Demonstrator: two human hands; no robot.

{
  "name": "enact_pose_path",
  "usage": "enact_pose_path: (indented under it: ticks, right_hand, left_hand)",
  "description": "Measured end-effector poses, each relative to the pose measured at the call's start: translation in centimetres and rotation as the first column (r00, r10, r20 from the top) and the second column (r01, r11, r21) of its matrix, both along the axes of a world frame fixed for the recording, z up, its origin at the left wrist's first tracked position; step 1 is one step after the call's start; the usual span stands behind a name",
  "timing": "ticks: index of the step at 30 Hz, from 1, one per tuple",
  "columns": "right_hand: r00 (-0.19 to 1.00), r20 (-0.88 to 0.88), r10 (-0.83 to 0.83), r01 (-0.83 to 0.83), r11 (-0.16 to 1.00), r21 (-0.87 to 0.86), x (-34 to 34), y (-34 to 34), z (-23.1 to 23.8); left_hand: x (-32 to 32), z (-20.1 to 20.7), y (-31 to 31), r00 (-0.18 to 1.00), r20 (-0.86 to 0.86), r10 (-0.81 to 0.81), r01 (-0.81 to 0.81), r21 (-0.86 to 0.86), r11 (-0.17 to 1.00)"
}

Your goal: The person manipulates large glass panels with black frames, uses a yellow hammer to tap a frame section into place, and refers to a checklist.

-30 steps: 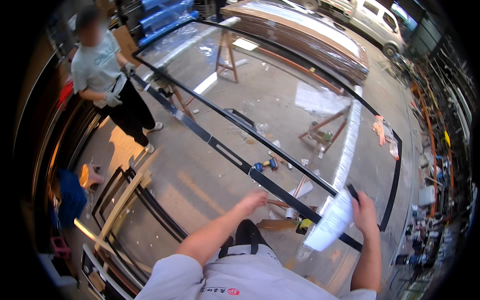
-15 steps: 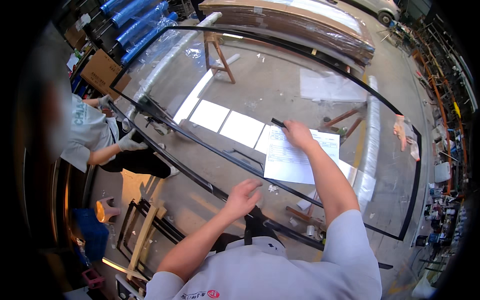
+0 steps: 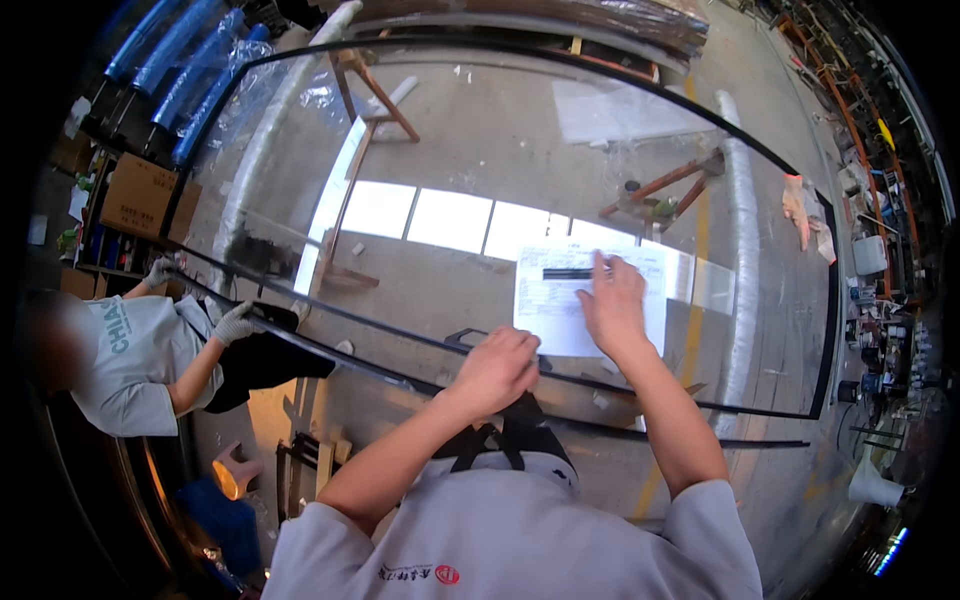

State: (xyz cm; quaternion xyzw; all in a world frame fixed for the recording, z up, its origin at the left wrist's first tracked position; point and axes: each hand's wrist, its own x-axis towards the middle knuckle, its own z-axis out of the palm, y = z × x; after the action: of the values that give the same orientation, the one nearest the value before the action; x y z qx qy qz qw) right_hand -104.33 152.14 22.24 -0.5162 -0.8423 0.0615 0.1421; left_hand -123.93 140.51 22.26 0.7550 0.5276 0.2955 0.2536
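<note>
Head view: right hand (image 3: 615, 300) over paper (image 3: 555, 322), fingers at black bar (image 3: 568, 274), grip unclear; left hand (image 3: 496, 371) by paper's lower-left corner, fingers curled, hold unclear.

White sheet (image 3: 555, 318), printed, is laid flat on black-edged glass (image 3: 440, 278); dark bar (image 3: 568, 274), possibly a pen, is set across sheet's upper part.

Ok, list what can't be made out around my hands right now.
All in the head view:
- Paper: print too small to read, partly covered by the right hand.
- Black strip: whether the right hand grips its right end; the fingers obscure it.
- Left hand: palm hidden by its own back, so its grip is unclear.
- Wrapped stack: far part cut off by the top edge.
</note>
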Motion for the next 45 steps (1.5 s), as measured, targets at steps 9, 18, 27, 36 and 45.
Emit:
enact_pose_path:
  ticks: [9,18,27,36,45]
  right_hand:
    - [-0.189,0.077,-0.979,-0.289,-0.019,-0.957,5.6,-24.9,-3.5]
    - [-0.543,-0.304,-0.783,-0.147,0.444,-0.884,7.4,-17.6,-10.3]
    - [-0.614,-0.343,-0.711,-0.141,0.526,-0.839,4.1,-16.3,-9.6]
    - [-0.566,-0.343,-0.749,-0.125,0.49,-0.863,3.6,-16.0,-9.8]
    - [-0.599,-0.358,-0.716,-0.123,0.524,-0.843,3.3,-16.9,-10.3]
  left_hand:
    - [-19.5,-8.3,-16.4,-0.207,0.353,0.912,-0.319,-0.906,0.278]
    - [-27.1,-12.0,-6.4,-0.451,0.437,0.778,-0.128,-0.895,0.428]
    - [-29.9,-14.5,-4.1,-0.504,0.512,0.696,-0.15,-0.845,0.514]
    - [-31.9,-14.6,-4.4,-0.463,0.52,0.718,-0.133,-0.841,0.524]
    - [-32.4,-14.2,-5.5,-0.438,0.568,0.697,-0.118,-0.805,0.582]
